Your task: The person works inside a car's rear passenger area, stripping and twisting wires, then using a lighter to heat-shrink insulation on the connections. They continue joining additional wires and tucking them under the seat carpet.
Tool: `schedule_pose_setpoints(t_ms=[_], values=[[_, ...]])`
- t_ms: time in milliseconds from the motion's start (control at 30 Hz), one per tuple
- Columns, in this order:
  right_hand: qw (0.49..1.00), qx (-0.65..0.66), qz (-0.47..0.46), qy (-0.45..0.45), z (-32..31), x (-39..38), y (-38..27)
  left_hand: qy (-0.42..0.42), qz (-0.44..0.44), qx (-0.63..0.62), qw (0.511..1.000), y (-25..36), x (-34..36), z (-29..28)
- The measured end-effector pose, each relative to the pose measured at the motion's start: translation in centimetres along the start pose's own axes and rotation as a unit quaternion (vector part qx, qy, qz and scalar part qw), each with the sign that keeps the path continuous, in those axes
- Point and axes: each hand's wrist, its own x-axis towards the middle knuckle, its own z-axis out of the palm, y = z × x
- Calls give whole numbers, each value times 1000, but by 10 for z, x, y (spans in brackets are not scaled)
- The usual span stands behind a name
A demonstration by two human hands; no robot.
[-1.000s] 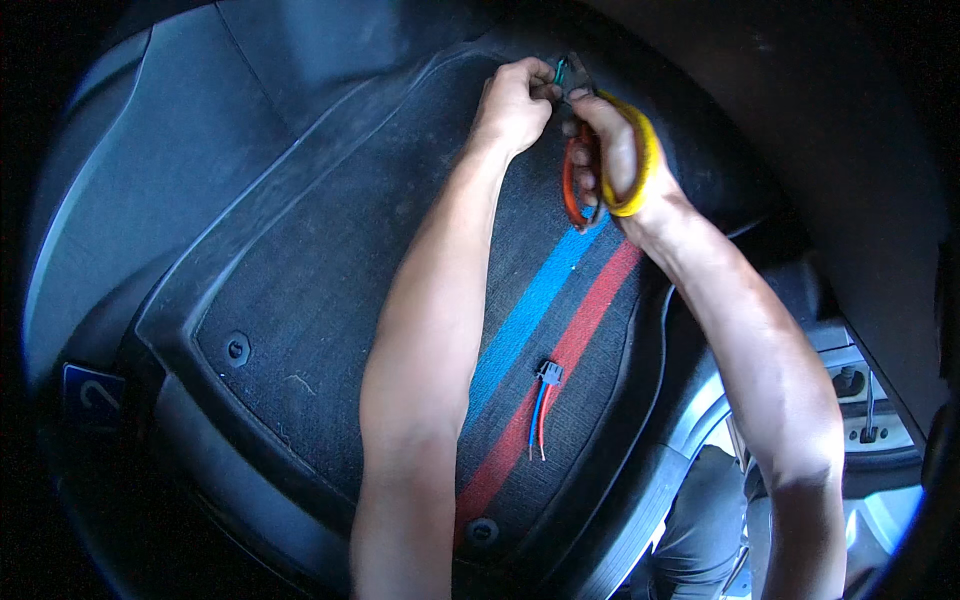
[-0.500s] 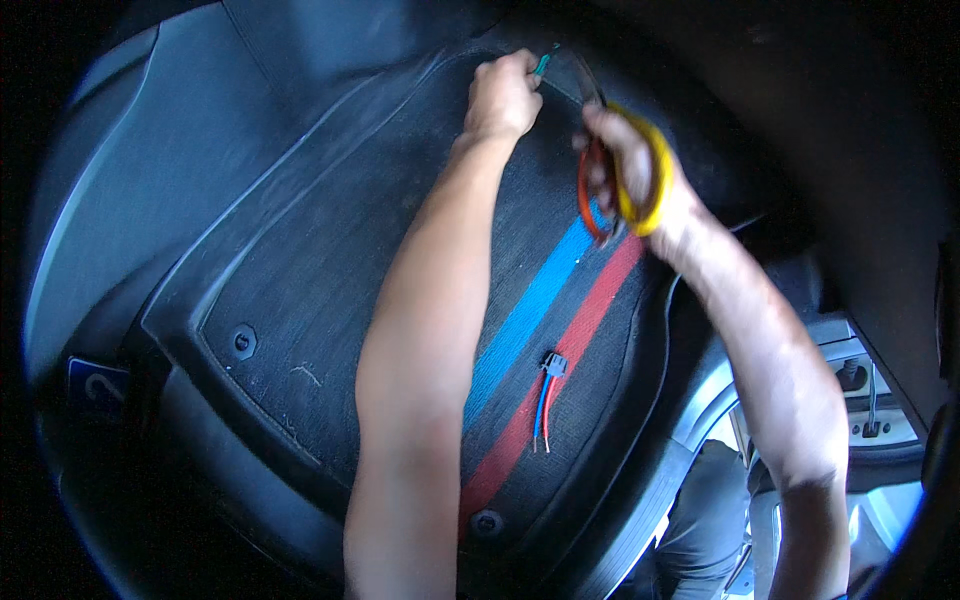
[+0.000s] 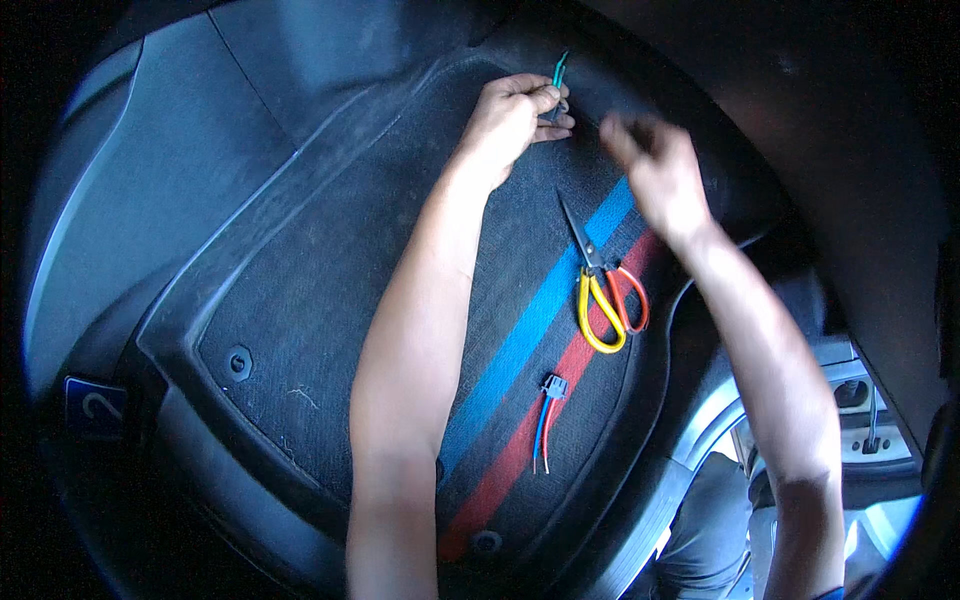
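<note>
I have the green wire (image 3: 560, 71) pinched in the left hand (image 3: 511, 117), one end poking up past it; the nearby right hand (image 3: 661, 172) blurs, so I can't tell its grip, and the wire looks light, bendy, best held near its tip.

A blurred right hand (image 3: 662, 178) and a green wire (image 3: 559, 72) partly behind left-hand fingers (image 3: 545, 98)

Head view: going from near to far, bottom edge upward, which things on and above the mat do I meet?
Round mat fastener → red and blue wires → black connector → scissors → left hand → tip of the green wire.
</note>
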Motion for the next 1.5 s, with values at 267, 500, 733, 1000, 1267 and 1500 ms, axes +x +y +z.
schedule_pose_setpoints(t_ms=[267,500,733,1000,1267,1500], values=[[998,36,-13,44,24,78,1,-23,-7,-6,1000,-3,0,9],[988,-116,-87,48,19,94,4,12,23,18,999,-7,-1,13],[996,-15,-80,44,20,101,30,-86,-48,-201,975,2,0,5],[993,99,-62,30,4,95,55,-79,-93,-311,943,-1,-3,6],[981,11,-165,105,26,116,39,-32,-106,-313,943,-5,0,9],[944,325,-26,-52,16,107,25,-6,-54,-220,974,-3,2,23]])
